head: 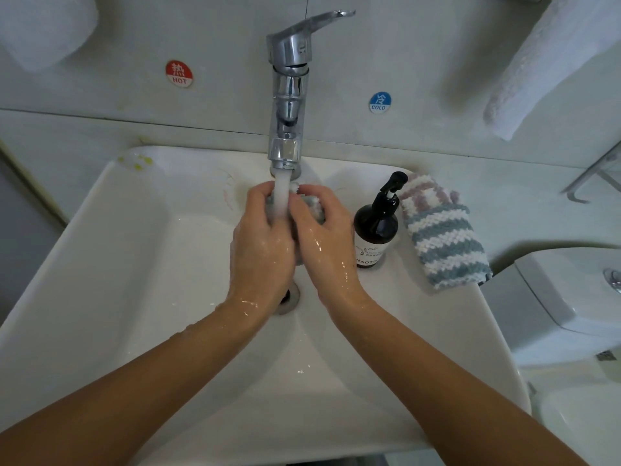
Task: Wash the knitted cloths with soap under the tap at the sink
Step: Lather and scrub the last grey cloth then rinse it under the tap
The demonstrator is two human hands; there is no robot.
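Both hands are seen wet and curled around a bunched knitted cloth (314,210), the left hand (260,240) and right hand (324,237) gripping it directly under the running stream from the tap (289,92), above the drain of the sink (134,250). Rinsing or scrubbing of this cloth is judged to be under way; no lather can be made out. At three o'clock a soap bottle (376,227) stands on the rim, and beyond it two striped cloths (443,240) are stacked, seemingly dry and judged still unwashed. Hot and cold stickers are fixed on the wall at twelve o'clock.
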